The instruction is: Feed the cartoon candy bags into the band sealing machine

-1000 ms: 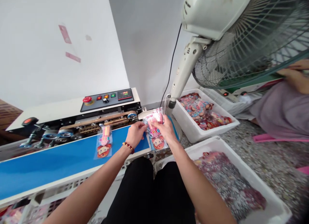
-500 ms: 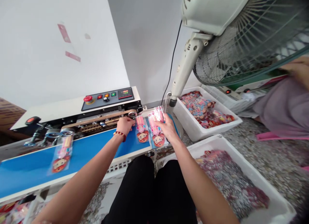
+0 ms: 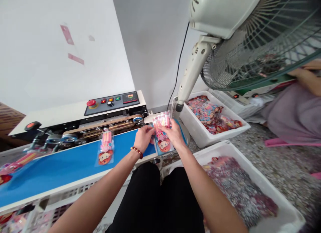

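Observation:
My right hand (image 3: 174,132) grips a small stack of clear plastic packets (image 3: 164,145), thumb on top and fingers at the right edge. The top packet shows pink and yellow sticks and a cartoon head with reddish hair. Close by on the left, my left hand (image 3: 144,138), with a beaded bracelet (image 3: 136,152), pinches at the left edge of the packets; its fingertips are partly hidden. Along the blue conveyor belt (image 3: 75,167) lies one packet (image 3: 105,149), its top end by the sealing machine's rollers. Another packet (image 3: 18,164) lies tilted at the belt's far left.
The sealing machine's control panel (image 3: 112,102) has a red stop button (image 3: 91,103). White bins (image 3: 198,134) of packets stand at right, a nearer one (image 3: 288,209) by my legs. A large fan (image 3: 250,52) overhangs the right side. Another person's arm (image 3: 308,79) is behind it.
The packet beside my left hand has travelled left along the belt, and the earlier one has moved to the far left. My left hand has shifted right to the stack; my right hand stays there.

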Action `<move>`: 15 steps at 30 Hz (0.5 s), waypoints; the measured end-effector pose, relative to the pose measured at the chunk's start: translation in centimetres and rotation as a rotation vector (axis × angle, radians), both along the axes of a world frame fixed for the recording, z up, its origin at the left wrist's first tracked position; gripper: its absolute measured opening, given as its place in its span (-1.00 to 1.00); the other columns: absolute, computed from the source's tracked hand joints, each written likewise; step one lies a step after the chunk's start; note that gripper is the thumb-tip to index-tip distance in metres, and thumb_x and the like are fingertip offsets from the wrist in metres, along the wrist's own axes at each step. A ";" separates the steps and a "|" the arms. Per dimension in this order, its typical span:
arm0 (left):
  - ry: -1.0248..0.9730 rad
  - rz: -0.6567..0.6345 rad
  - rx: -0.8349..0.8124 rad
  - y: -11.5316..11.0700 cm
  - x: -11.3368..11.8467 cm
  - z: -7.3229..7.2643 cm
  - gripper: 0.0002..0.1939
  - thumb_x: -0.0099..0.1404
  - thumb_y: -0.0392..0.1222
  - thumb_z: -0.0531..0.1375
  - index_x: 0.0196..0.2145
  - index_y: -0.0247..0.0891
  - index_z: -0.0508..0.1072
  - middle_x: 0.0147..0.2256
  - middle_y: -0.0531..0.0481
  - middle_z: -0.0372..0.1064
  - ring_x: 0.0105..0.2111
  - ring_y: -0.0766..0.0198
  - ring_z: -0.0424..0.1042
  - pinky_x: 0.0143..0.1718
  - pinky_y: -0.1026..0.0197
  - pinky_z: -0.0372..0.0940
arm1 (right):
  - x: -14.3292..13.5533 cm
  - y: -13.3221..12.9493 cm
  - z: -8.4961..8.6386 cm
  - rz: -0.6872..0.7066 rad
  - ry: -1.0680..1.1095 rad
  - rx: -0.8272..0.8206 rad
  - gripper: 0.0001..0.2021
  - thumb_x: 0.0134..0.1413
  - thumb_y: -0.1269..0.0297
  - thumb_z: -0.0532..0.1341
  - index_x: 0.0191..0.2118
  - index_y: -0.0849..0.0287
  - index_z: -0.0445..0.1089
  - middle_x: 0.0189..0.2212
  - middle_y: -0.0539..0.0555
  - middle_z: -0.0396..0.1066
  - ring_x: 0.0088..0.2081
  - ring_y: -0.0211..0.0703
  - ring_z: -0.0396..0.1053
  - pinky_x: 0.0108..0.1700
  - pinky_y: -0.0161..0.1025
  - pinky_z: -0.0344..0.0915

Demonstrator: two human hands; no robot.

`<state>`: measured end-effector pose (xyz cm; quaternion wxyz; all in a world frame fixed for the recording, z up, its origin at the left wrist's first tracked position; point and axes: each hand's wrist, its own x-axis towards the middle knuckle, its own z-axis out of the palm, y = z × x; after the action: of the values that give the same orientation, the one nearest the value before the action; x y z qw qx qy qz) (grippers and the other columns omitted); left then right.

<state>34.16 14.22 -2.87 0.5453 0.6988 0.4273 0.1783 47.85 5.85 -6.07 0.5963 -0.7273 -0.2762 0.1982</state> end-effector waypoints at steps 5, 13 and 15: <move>-0.039 0.130 -0.104 1.7 1.2 -0.5 -0.86 0.24 -0.22 0.17 -0.48 -0.24 0.36 -0.65 0.12 0.31 -0.75 0.42 0.18 -0.67 0.34 0.01 | 0.0 -0.2 0.0 0.028 0.000 0.004 -0.61 -0.13 0.07 0.36 -0.15 0.11 0.41 -0.27 0.03 0.56 -0.25 -0.05 0.48 -0.15 -0.16 0.37; 0.253 0.147 0.102 5.9 -1.8 -0.7 -0.81 0.17 -0.17 0.18 -0.58 -0.22 0.43 -0.78 0.07 0.22 -0.71 0.30 0.23 -0.61 0.29 0.08 | 0.1 -0.3 -0.2 0.033 0.014 -0.007 -0.65 -0.15 0.09 0.36 -0.20 0.09 0.41 -0.35 -0.03 0.50 -0.33 -0.09 0.42 -0.25 -0.20 0.37; 0.297 0.153 0.152 6.5 -3.2 -0.4 -0.80 0.18 -0.16 0.17 -0.57 -0.21 0.44 -0.77 0.06 0.24 -0.68 0.27 0.28 -0.57 0.27 0.13 | -0.1 -0.4 0.0 0.040 0.020 -0.010 -0.67 -0.13 0.10 0.34 -0.19 0.08 0.41 -0.36 -0.02 0.49 -0.33 -0.09 0.42 -0.27 -0.20 0.37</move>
<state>30.95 20.76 -3.23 0.4068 0.7219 0.5404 0.1461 47.78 5.44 -6.03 0.5913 -0.7226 -0.2834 0.2187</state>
